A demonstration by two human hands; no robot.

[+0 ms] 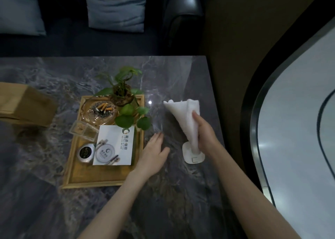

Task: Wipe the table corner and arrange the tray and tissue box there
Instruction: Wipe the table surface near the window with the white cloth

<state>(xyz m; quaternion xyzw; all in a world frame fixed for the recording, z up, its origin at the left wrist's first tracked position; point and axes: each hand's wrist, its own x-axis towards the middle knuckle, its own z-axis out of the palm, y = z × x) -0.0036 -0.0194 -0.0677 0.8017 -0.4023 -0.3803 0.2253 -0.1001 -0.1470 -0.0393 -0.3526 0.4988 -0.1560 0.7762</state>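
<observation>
We hold the soft white cloth [184,119] bunched in our right hand [204,132], our flat left hand [154,153] touches the wooden tray [101,181], the brown tissue box [27,106] sits far left, so we think wiping comes next.

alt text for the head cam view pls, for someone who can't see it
A person's right hand grips a white cloth over a dark marble table, while the left hand lies flat beside a wooden tray. A brown tissue box sits farther left.
</observation>
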